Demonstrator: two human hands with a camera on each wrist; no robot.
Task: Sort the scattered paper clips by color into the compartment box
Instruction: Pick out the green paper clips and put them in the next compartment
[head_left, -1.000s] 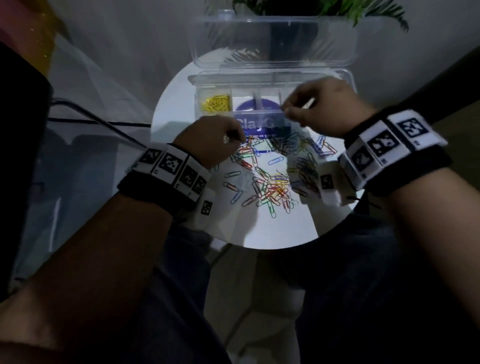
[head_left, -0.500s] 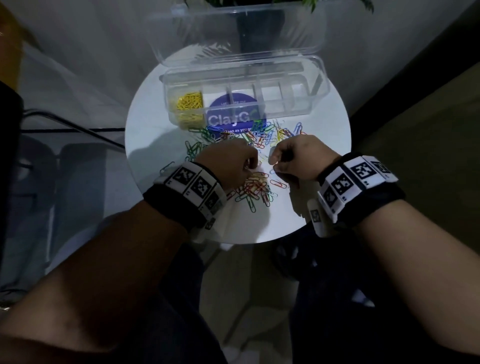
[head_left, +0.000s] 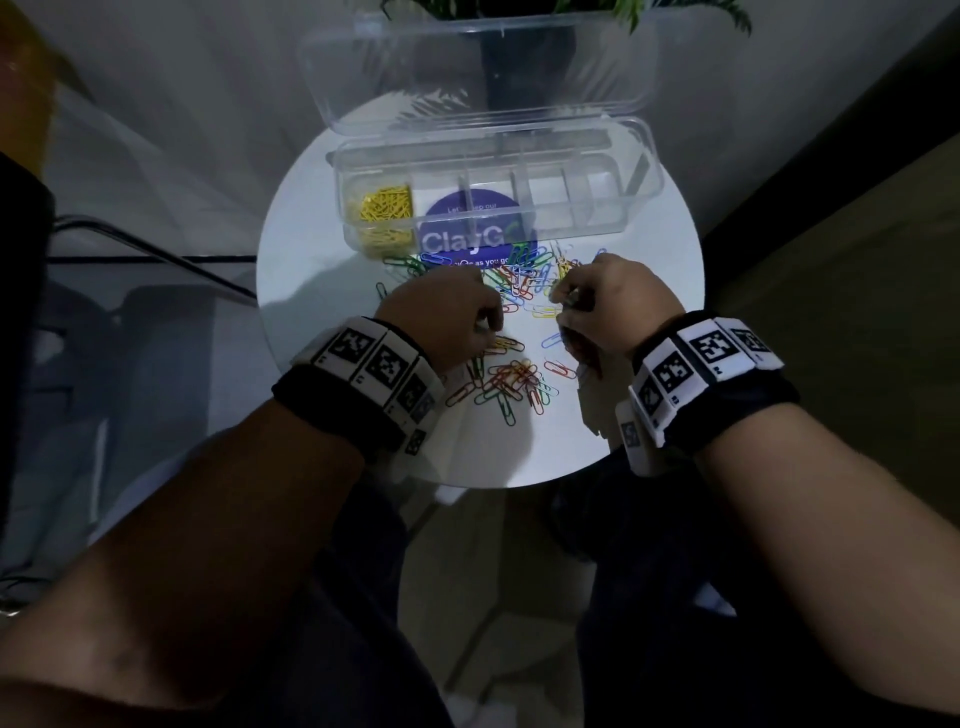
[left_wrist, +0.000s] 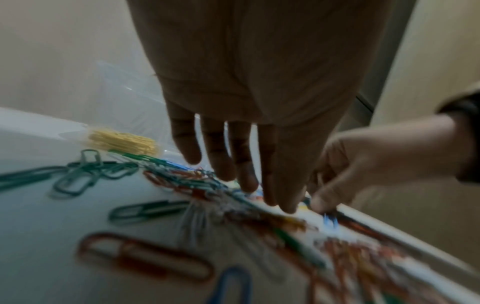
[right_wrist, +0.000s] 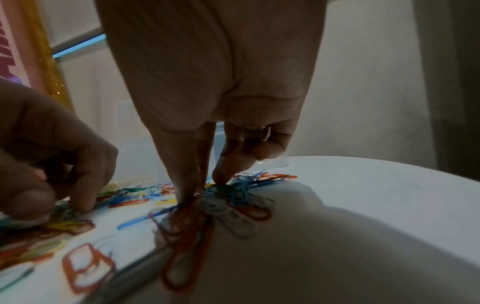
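Observation:
Mixed-colour paper clips (head_left: 514, 382) lie scattered on a round white table (head_left: 311, 260). The clear compartment box (head_left: 597, 218) stands behind them, with yellow clips (head_left: 384, 208) in its leftmost compartment. My right hand (head_left: 558, 297) is over the right side of the pile. In the right wrist view my right hand (right_wrist: 197, 185) pinches a small bunch of red clips (right_wrist: 182, 226) that dangles from thumb and forefinger. My left hand (head_left: 488, 325) reaches down onto the pile. In the left wrist view my left hand (left_wrist: 280, 205) has its fingertips on the clips; whether it holds one is hidden.
The box's clear lid (head_left: 478, 67) stands open behind it, with a plant beyond. A purple round sticker (head_left: 475, 236) shows through the box. Green clips (left_wrist: 75, 176) lie apart at the left. The table's near edge (head_left: 493, 480) is above my knees.
My right hand came back from the box to the pile, and my left hand slid along the pile. Both hands now work close together in the clips.

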